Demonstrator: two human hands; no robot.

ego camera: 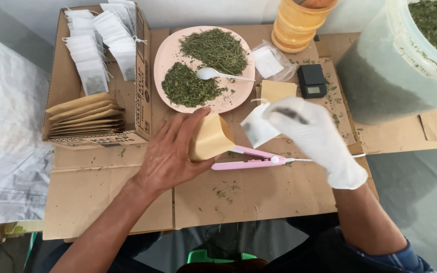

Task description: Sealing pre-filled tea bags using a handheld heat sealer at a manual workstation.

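Putting a tea bag into a paper pouch

The left hand (170, 154) grips the open brown pouch (210, 137) above the surface; the gloved right hand (312, 132) pinches the tea bag (257, 126) beside it, which must next enter the mouth.

two herb piles (213, 48), one spoon (208, 74), perhaps seven envelopes (84, 117)

Bright, even daylight, soft shadows only. Gloved right hand (315, 135) motion-blurred (fingers smeared) just right of the pink plate (170, 50); plate itself sharp. Wide-angle bending at edges, no glare.
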